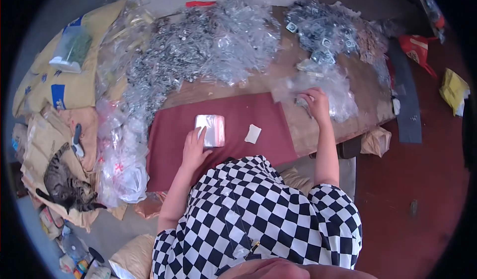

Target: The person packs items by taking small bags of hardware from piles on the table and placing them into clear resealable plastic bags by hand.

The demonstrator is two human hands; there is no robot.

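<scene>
My left hand rests with its fingers apart on the lower left edge of a stack of small clear zip bags. The stack lies on a dark red cloth. Right of it lies a small white piece. My right hand is over the right part of the table, its fingers pinched together beside a pile of clear bags. A blurred clear plastic bag extends left from these fingertips.
Heaps of bagged metal parts line the table's back, with more dark bagged parts at the back right. A tabby cat lies on brown paper at the left, near a knife-like tool. Crumpled plastic bags border the cloth.
</scene>
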